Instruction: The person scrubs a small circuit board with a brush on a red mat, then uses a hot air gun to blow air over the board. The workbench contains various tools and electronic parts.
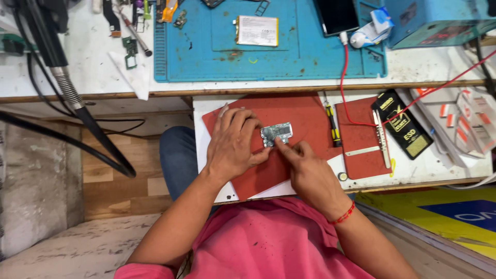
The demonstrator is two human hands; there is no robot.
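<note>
Left hand (233, 147) grips the small silver rectangular circuit board (276, 134) at its left edge, on the red rubber mat (305, 116). Right hand (310, 173) presses one fingertip on the board's near edge; yellow-handled screwdriver (333, 124) lies right

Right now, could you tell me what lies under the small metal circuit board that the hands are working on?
The circuit board rests on a red mat, with white sheets under the mat's near edge. The left hand covers the board's left end, so what lies beneath there is hidden.

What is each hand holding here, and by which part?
The left hand steadies a small metal circuit board by its left end on the red mat. The right hand only presses a fingertip on its lower edge.
</note>
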